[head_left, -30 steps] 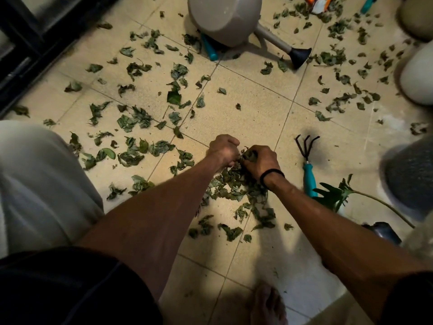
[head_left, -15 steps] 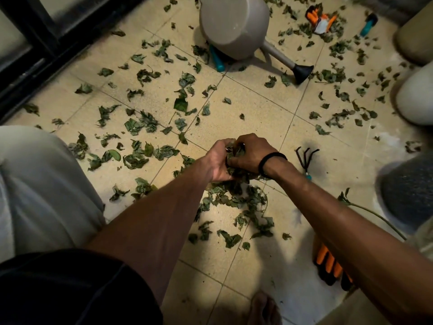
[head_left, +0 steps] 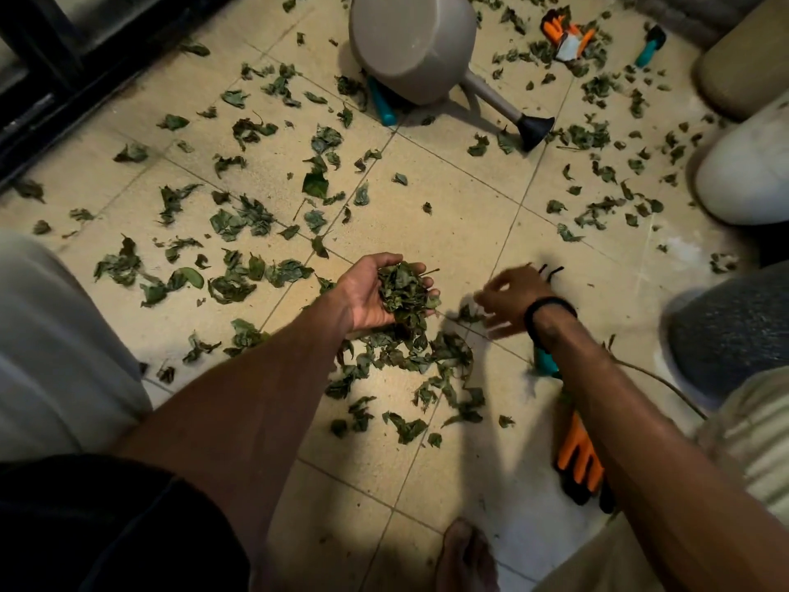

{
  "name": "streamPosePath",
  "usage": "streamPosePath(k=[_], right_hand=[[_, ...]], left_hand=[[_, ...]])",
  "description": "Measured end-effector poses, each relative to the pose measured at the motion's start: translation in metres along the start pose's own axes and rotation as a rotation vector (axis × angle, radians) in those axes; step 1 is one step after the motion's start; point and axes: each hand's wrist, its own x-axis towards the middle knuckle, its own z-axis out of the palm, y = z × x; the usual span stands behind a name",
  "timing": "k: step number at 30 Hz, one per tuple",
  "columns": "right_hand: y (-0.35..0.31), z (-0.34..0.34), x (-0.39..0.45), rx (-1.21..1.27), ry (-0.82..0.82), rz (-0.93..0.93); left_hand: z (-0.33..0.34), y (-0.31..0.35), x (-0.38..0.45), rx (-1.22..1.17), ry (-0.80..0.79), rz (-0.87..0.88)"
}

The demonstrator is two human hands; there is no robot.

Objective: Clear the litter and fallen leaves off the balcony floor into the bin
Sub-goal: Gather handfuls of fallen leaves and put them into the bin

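Your left hand [head_left: 375, 294] cups a heaped handful of leaves [head_left: 403, 288], fingers only half curled; right hand [head_left: 510, 299] open, blurred. Tilt it and the top leaves spill back onto the floor [head_left: 461, 232].

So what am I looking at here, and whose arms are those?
Those arms belong to a person wearing a camera on their head, so the one picture looks down as their eyes do. The left hand is cupped, palm up, holding a pile of leaves. The right hand is blurred, with fingers spread and nothing in it. More loose leaves lie across the tiled floor, beside a tipped watering can and an orange glove.
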Motion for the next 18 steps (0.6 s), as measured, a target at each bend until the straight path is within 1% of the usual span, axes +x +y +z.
streamPosePath(k=[2, 3, 5, 7, 8, 10, 13, 15, 18], right_hand=[[0.041, 0.015, -0.005, -0.198, -0.081, 0.179], [0.059, 0.025, -0.011, -0.248, -0.139, 0.258], [0.089, 0.044, -0.015, -0.27, -0.238, 0.346], [0.105, 0.063, -0.013, -0.207, -0.251, 0.378], [0.11, 0.073, -0.01, -0.176, -0.21, 0.363], [0.106, 0.085, -0.003, -0.105, -0.079, 0.273], [0.085, 0.095, 0.005, -0.013, -0.012, 0.067], [0.073, 0.103, 0.009, -0.05, 0.01, -0.005], [0.064, 0.117, 0.013, -0.169, 0.086, -0.101]], left_hand=[[-0.002, 0.001, -0.002, -0.006, 0.005, 0.001], [-0.004, 0.001, -0.003, -0.01, 0.009, 0.0], [-0.009, 0.002, -0.005, -0.011, 0.025, 0.002], [-0.013, 0.003, -0.006, -0.014, 0.034, 0.009], [-0.015, 0.004, -0.007, -0.011, 0.034, 0.009], [-0.018, 0.005, -0.009, -0.006, 0.039, 0.005], [-0.019, 0.007, -0.015, -0.004, 0.048, 0.005], [-0.022, 0.006, -0.018, 0.022, 0.065, 0.0], [-0.029, 0.004, -0.021, 0.052, 0.096, 0.002]])
